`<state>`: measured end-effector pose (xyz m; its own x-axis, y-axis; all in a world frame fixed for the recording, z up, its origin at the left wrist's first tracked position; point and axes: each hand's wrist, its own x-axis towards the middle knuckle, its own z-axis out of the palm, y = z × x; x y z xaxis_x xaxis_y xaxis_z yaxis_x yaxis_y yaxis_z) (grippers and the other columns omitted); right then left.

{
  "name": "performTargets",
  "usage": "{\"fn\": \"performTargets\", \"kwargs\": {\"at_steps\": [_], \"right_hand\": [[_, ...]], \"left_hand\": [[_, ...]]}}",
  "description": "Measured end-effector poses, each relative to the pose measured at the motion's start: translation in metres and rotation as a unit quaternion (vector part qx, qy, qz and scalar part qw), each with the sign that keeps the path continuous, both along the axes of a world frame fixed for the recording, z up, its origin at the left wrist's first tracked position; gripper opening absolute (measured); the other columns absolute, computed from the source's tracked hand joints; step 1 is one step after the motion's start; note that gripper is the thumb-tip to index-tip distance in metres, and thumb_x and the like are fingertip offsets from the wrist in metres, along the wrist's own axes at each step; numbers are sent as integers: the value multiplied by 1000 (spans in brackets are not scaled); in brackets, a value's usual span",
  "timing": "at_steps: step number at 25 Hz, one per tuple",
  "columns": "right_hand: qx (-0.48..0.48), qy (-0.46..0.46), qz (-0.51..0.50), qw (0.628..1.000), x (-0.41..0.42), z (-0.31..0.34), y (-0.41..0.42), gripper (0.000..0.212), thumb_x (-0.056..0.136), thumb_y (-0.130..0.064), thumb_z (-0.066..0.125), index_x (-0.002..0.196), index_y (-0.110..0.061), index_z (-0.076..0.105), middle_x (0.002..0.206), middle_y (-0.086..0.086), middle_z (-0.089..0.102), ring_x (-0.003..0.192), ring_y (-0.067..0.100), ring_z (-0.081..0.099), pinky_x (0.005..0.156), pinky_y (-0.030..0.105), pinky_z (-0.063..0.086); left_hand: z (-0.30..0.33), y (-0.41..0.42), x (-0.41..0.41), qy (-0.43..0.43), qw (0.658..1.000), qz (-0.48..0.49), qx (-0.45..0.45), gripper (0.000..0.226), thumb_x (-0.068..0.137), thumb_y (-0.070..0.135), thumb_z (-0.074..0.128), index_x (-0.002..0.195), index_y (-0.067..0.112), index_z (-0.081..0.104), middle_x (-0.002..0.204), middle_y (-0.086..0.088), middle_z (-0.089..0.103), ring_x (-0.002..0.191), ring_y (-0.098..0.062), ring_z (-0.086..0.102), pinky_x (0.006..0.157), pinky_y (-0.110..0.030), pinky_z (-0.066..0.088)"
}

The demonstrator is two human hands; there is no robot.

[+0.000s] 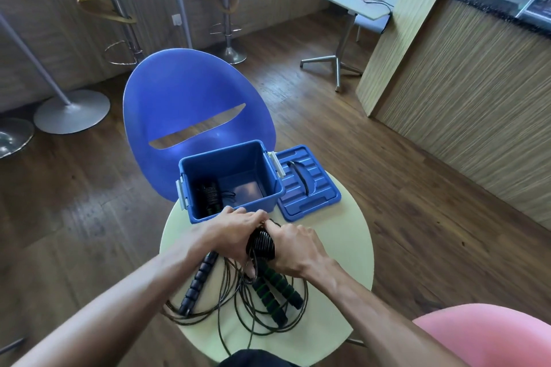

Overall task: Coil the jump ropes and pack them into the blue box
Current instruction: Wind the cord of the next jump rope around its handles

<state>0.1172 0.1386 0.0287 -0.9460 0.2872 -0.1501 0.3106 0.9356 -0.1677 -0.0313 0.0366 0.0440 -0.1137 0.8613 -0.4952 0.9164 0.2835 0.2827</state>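
A blue box (pixel 269 188) stands open on a round pale table (pixel 343 247), with one coiled black jump rope (pixel 212 192) inside at its left. Just in front of the box my left hand (pixel 235 231) and my right hand (pixel 293 249) both grip a black rope bundle (pixel 262 244) of ribbed handles wound with cord. Below the hands lie loose rope loops (pixel 238 301), a black ribbed handle (pixel 198 280) and two handles with green bands (pixel 277 289).
The box's blue lid (pixel 310 185) lies flat to the right of the box. A blue chair (pixel 190 104) stands behind the table, a pink seat (pixel 489 334) at lower right. Bar stools, a desk and a wooden counter are farther back.
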Motion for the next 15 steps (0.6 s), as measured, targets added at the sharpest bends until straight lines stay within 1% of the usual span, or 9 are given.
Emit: {"fn": "performTargets", "kwargs": {"at_steps": [1,3,5,7,8,10,12,14,15], "right_hand": [[5,6,-2,1000,-2,1,-1,43,85,-33,63,122,-21,45,88,7,68,76,31,67,64,36,47],[-12,8,-24,1000,-3,3,-1,37,84,-33,63,114,-21,46,87,7,68,77,31,67,65,35,48],[-33,5,-41,999,-1,2,2,32,83,-35,62,107,-21,45,86,6,68,77,31,67,67,35,50],[-49,-3,-47,998,-3,3,6,31,83,-38,62,103,-21,46,86,6,69,78,31,67,70,37,54],[-53,-7,-47,997,-5,3,7,32,83,-40,63,103,-20,46,87,6,69,78,31,67,71,37,54],[-53,-22,-41,998,-8,3,7,35,83,-40,66,103,-21,46,90,6,69,80,30,67,69,34,50],[-74,-28,-59,995,-8,3,7,35,82,-41,66,105,-23,46,91,5,69,80,29,65,68,34,47],[-91,-15,-78,993,-6,2,7,35,82,-42,63,106,-24,45,90,4,68,78,28,65,69,35,52],[-79,3,-74,994,-7,2,7,36,83,-41,63,108,-24,44,90,4,67,79,29,66,71,37,54]], "left_hand": [[4,4,1,9,1000,-9,-8,86,58,57,80,126,23,39,118,9,58,111,-16,52,97,-37,34],[-1,6,8,37,998,-13,47,58,70,44,75,114,20,46,111,5,61,109,-18,54,95,-36,37],[-18,0,13,67,986,-12,155,40,73,34,68,104,18,48,102,4,60,102,-20,54,94,-34,37],[-36,-7,16,112,960,-20,256,32,68,24,65,95,17,48,87,4,57,90,-22,53,95,-37,36],[-42,-9,17,129,948,-14,289,32,67,19,63,94,18,48,84,5,54,88,-22,52,98,-38,34],[-50,-13,21,150,935,14,321,33,72,18,60,104,18,52,89,6,54,93,-22,52,106,-40,28],[-48,-18,24,137,934,35,329,39,78,26,56,116,20,53,100,7,57,102,-21,52,109,-41,26],[-44,-24,21,112,933,49,338,52,77,30,62,127,22,49,118,9,57,113,-18,49,111,-41,25],[-43,-28,16,106,933,58,340,64,75,32,67,134,21,45,127,8,54,120,-17,47,112,-41,24]]}}
